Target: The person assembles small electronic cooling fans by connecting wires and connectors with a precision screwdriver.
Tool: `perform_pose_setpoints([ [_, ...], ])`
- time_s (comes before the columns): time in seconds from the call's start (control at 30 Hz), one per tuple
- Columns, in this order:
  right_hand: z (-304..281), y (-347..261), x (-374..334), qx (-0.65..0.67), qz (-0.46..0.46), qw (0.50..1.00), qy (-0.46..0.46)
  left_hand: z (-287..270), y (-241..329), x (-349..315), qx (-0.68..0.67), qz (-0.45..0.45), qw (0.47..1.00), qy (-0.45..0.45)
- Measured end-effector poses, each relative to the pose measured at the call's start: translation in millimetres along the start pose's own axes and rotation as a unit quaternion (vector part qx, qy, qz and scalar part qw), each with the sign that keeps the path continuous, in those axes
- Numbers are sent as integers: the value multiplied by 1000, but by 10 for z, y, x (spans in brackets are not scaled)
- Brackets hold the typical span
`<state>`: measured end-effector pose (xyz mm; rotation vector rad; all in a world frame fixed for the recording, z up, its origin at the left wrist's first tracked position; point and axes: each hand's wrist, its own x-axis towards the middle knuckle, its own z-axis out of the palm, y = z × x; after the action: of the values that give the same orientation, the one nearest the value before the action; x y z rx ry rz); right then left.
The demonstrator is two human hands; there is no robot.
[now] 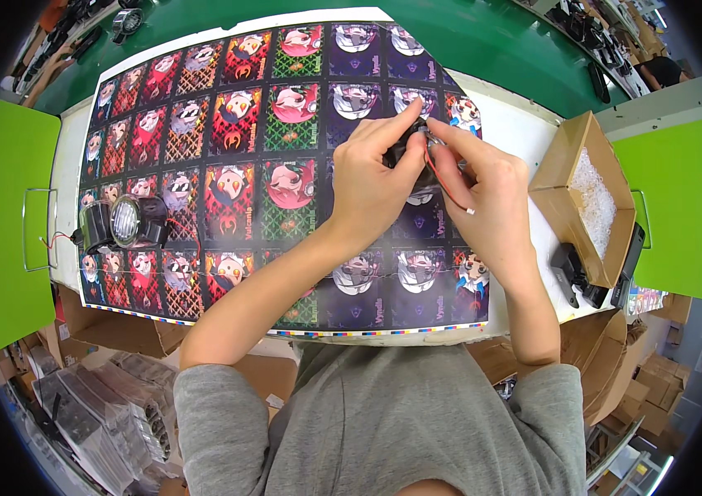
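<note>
A dark lamp unit (427, 176) is held between my hands above the right part of a printed sheet (301, 236). My left hand (367, 178) grips it from the left, thumb and forefinger closed on it. At its top, the fingertips of my right hand (490, 178) are pinched together. A red wire (442, 174) runs down from there along the right fingers to a small white end (470, 211). Most of the unit is hidden by my fingers. Two round black lamps, one with a clear ribbed lens (126, 221) and another behind it (95, 227), stand on the sheet's left side with red wires.
An open cardboard box (562, 182) of small clear pieces stands on the right of the white table (525, 136). Black plastic parts (570, 273) lie by its near side. Green panels (16, 223) flank the table, and cartons (132, 331) sit below. Other people's hands (53, 66) show far left.
</note>
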<state>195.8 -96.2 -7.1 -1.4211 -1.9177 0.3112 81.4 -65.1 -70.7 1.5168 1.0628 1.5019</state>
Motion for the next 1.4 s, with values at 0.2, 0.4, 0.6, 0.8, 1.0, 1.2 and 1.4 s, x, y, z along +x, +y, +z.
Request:
perform_pose_setpoints([
  [0.2, 120, 36, -69, -87, -49, 994, 34, 16, 28, 26, 28, 37, 999, 12],
  [0.4, 136, 83, -85, -133, -86, 985, 60, -11, 30, 48, 71, 75, 995, -7],
  [0.6, -24, 102, -40, -96, -72, 993, 5, -18, 38, 62, 87, 96, 991, -18],
  [0.8, -42, 107, 27, -19, -67, 997, -40, 2, -16, 51, 33, 65, 997, 1],
  [1.0, 21, 72, -30, 8, -13, 1000, -19, 17, -19, 37, -1, 33, 999, 3],
  [1.2, 104, 94, -85, -25, -38, 999, 25, 6, -18, 57, 2, 40, 999, 1],
  [1.4, 32, 108, -79, -65, -58, 996, 17, 5, -15, 87, 54, 111, 992, -4],
])
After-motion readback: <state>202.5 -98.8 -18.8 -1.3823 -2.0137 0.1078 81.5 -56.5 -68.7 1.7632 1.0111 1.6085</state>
